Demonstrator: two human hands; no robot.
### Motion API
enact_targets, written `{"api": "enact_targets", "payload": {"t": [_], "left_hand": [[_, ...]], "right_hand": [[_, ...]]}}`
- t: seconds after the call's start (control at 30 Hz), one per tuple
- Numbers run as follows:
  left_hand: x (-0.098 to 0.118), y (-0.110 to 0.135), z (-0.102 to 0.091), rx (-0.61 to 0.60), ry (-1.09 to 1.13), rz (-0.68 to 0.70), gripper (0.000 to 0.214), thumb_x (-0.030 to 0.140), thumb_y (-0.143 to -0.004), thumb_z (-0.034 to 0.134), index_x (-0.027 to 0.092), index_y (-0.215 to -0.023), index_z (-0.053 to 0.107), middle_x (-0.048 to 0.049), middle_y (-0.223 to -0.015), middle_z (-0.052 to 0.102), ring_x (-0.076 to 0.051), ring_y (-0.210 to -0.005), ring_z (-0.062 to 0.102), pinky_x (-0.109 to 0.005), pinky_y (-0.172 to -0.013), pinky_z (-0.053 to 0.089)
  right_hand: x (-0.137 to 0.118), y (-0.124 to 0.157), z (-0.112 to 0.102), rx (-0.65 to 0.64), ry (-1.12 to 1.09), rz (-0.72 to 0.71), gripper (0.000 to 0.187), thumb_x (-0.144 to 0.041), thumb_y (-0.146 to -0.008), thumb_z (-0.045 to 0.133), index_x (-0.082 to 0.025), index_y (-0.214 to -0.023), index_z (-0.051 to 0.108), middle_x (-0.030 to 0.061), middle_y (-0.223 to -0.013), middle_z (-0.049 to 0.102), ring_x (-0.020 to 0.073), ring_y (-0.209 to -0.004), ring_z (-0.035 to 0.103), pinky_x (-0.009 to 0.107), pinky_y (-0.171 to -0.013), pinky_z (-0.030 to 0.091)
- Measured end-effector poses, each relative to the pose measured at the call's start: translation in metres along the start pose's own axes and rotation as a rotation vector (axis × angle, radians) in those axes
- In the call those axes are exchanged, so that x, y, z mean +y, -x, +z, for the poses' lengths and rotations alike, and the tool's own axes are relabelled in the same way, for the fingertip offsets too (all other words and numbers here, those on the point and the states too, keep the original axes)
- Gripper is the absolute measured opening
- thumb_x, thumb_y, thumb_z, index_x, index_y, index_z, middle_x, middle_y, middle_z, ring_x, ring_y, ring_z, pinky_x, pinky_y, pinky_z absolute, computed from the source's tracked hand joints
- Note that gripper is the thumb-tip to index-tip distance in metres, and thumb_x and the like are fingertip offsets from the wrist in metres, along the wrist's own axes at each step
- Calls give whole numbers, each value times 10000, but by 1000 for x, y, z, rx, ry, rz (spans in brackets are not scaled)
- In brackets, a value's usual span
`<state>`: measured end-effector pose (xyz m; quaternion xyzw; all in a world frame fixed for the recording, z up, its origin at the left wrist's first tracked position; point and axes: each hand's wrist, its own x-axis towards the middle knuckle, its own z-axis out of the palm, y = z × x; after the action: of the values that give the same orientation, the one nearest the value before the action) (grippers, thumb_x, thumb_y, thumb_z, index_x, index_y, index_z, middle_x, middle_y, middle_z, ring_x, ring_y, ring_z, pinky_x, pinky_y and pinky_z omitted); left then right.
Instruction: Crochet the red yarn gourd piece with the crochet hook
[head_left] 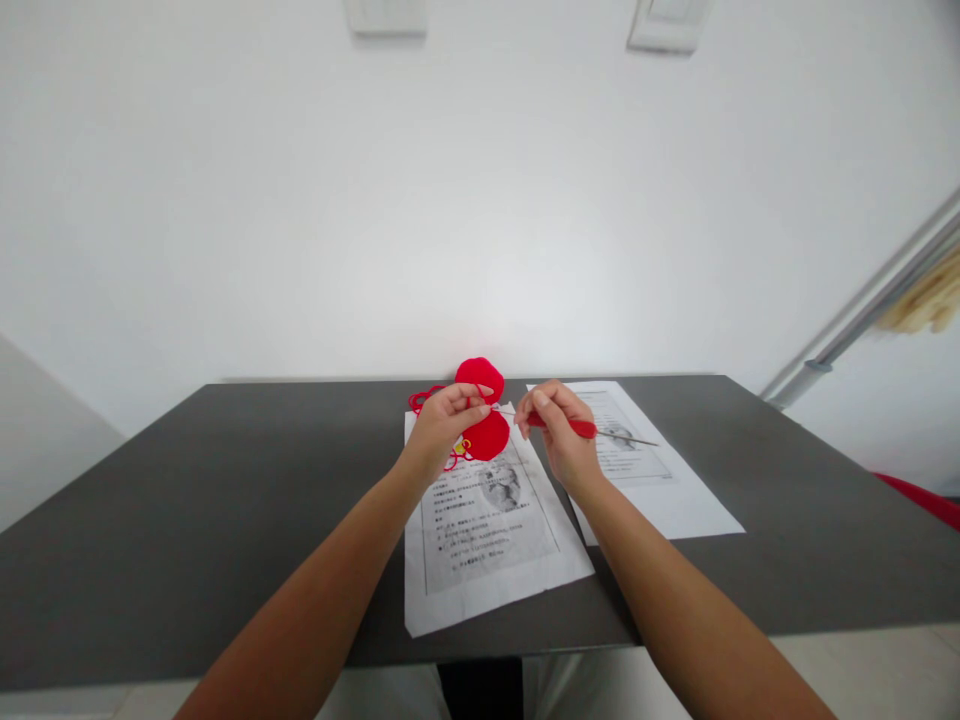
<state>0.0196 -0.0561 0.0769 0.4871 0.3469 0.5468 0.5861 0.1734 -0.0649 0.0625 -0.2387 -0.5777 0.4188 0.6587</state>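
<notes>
Our hands work close together over the far middle of the table (187, 520). With the left hand (442, 422), thumb and fingers nearly closed, we pinch red yarn (426, 399); a strand runs across the fingers. Our right hand (559, 428) curls closed around the red handle of a thin metal tool (583, 429), one end pointing toward the yarn, the other over the table's right half. Two red rounds, an upper round (478, 374) and a lower round (491, 438), sit beside our left fingertips near the table's back edge, with loose loops and a small yellow bit (460, 447) next to them. Our fingers hide where yarn and tool meet, so we cannot tell whether they touch.

Beneath our hands, a printed sheet (480, 595) lies on the table's middle and reaches near its front edge; the rounds and our left hand cover its top. A second sheet (682, 505) lies to its right on the table, partly blocked by our right hand and forearm. Behind the table rises a white wall (480, 200) bearing two pale plates (386, 14). Off the table's right side, we see a grey pole (885, 310) and something red (919, 498), too unclear to name.
</notes>
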Motion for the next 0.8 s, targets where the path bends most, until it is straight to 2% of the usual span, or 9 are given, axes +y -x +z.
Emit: {"api": "enact_targets", "payload": {"t": [0.27, 0.5, 0.8], "left_hand": [[-3, -2, -2, 1, 3, -2, 294, 231, -574, 782, 145, -833, 673, -13, -708, 657, -120, -653, 584, -245, -643, 436], [-7, -5, -6, -16, 7, -9, 295, 227, -591, 784, 144, -851, 672, -21, -734, 671, -124, -685, 603, -249, -678, 456], [-5, -4, -4, -12, 4, -4, 304, 236, -573, 796, 141, -837, 678, -14, -703, 651, -110, -643, 578, -228, -621, 445]], "right_hand": [[0, -1, 0, 6, -29, -6, 218, -286, -879, 544, -193, -682, 555, -18, -626, 578, 103, -518, 489, 252, -510, 397], [-1, 0, 0, 3, 45, -11, 233, -309, -873, 548, -190, -672, 556, -14, -631, 585, 102, -514, 489, 254, -516, 406], [-2, -6, 1, 60, -129, 133, 236, -334, -836, 565, -192, -655, 515, -30, -588, 556, 89, -470, 466, 230, -465, 364]]}}
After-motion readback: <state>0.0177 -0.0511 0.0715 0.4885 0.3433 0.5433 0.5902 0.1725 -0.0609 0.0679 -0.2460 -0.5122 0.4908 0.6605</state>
